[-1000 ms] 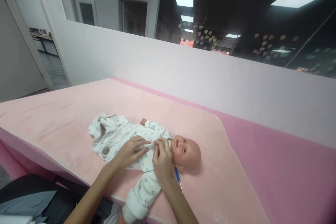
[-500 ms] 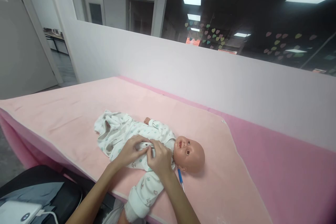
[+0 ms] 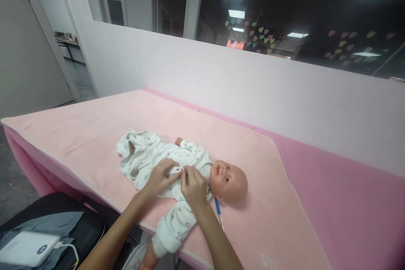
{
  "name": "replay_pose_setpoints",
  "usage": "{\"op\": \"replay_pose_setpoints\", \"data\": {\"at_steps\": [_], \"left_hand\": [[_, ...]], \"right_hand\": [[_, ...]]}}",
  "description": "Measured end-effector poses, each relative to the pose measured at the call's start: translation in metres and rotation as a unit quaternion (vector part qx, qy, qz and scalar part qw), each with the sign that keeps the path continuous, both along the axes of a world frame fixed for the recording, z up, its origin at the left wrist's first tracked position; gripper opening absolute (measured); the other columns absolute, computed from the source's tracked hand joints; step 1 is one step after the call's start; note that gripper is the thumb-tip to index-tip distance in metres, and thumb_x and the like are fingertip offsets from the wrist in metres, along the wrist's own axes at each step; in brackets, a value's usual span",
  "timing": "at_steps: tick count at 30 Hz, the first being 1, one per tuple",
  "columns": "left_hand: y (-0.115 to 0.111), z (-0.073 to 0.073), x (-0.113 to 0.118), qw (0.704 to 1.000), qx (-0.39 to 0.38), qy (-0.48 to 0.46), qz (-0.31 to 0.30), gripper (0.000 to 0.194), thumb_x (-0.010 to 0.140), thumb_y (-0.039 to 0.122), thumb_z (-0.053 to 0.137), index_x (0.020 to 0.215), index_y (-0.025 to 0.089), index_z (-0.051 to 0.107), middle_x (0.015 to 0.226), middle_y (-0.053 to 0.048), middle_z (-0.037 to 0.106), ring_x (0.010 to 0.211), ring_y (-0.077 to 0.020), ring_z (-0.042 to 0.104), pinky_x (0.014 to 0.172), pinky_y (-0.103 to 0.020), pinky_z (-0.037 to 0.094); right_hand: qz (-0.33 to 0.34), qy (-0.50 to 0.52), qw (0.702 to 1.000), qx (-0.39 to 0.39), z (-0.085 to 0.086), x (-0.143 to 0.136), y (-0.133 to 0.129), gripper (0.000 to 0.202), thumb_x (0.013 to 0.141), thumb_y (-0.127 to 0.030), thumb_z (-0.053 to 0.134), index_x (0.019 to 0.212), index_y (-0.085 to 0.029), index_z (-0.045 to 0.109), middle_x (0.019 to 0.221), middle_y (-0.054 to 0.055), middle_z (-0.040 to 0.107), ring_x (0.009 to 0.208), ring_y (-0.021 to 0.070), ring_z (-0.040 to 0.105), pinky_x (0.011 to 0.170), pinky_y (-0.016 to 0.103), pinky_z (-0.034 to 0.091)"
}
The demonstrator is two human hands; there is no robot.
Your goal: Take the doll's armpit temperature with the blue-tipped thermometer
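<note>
A baby doll (image 3: pixel 230 182) lies on its back with its head to the right. It wears a white baby romper (image 3: pixel 147 154) with a small green and brown print; the legs of the romper look limp and crumpled on the left. On the doll's chest, my left hand (image 3: pixel 162 177) pinches the romper's front edge, where a small dark dot shows. My right hand (image 3: pixel 193 185) faces it, thumb and fingertips closed on the same edge, nearly touching the left fingertips. What exactly lies between the fingertips is too small to make out. One doll arm hangs toward me over the table edge.
A blue-handled tool (image 3: pixel 218 206) with a thin metal shaft lies below the doll's head. The pink mat (image 3: pixel 268 215) covers the table up to a white wall (image 3: pixel 253 88). At lower left, a white power bank (image 3: pixel 30 248) with a cable rests on a black chair (image 3: pixel 60 204).
Both hands stay at the romper's front edge, and the fingertips have drawn slightly closer together. The camera view has shifted a little; the doll lies as before.
</note>
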State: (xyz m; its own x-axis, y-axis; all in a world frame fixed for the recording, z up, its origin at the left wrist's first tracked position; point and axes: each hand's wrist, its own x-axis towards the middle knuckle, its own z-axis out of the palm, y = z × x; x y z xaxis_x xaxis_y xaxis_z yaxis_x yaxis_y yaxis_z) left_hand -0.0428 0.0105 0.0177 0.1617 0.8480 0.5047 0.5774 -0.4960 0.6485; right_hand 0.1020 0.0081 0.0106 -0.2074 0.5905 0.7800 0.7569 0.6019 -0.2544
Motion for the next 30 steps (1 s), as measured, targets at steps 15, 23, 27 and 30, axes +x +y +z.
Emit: {"op": "replay_pose_setpoints", "data": {"at_steps": [15, 23, 27, 30], "left_hand": [[0.003, 0.007, -0.007, 0.994, -0.066, -0.063, -0.068, 0.019, 0.078, 0.034, 0.057, 0.09, 0.019, 0.06, 0.092, -0.004, 0.065, 0.088, -0.0191, 0.059, 0.081, -0.031, 0.046], [0.004, 0.0, -0.007, 0.982, -0.094, -0.151, -0.069, 0.027, 0.073, 0.037, 0.063, 0.092, 0.018, 0.061, 0.094, -0.007, 0.065, 0.089, -0.0205, 0.06, 0.08, -0.031, 0.049], [0.004, -0.002, -0.012, 0.979, -0.107, -0.155, -0.075, 0.029, 0.073, 0.035, 0.064, 0.096, 0.019, 0.061, 0.095, -0.007, 0.066, 0.091, -0.021, 0.061, 0.082, -0.032, 0.049], [0.005, -0.006, -0.015, 0.976, -0.122, -0.159, -0.079, 0.032, 0.072, 0.033, 0.064, 0.101, 0.019, 0.059, 0.092, -0.006, 0.068, 0.091, -0.021, 0.061, 0.081, -0.032, 0.049]], "right_hand": [[0.014, 0.003, 1.0, 0.011, 0.011, 0.0, -0.003, 0.013, 0.084, -0.023, 0.048, 0.088, -0.02, 0.06, 0.076, 0.003, 0.061, 0.076, 0.0186, 0.05, 0.07, 0.034, 0.033], [0.053, 0.06, 0.995, -0.055, 0.007, 0.001, -0.002, 0.01, 0.083, -0.023, 0.052, 0.086, -0.021, 0.062, 0.078, 0.002, 0.063, 0.079, 0.0183, 0.05, 0.073, 0.032, 0.037], [0.066, 0.065, 0.994, -0.064, 0.008, 0.002, -0.002, 0.011, 0.083, -0.022, 0.052, 0.086, -0.022, 0.062, 0.078, 0.002, 0.062, 0.08, 0.0182, 0.05, 0.073, 0.032, 0.037], [0.07, 0.061, 0.994, -0.065, 0.008, 0.003, -0.002, 0.013, 0.083, -0.02, 0.05, 0.087, -0.022, 0.062, 0.078, 0.002, 0.062, 0.079, 0.0181, 0.05, 0.072, 0.032, 0.037]]}}
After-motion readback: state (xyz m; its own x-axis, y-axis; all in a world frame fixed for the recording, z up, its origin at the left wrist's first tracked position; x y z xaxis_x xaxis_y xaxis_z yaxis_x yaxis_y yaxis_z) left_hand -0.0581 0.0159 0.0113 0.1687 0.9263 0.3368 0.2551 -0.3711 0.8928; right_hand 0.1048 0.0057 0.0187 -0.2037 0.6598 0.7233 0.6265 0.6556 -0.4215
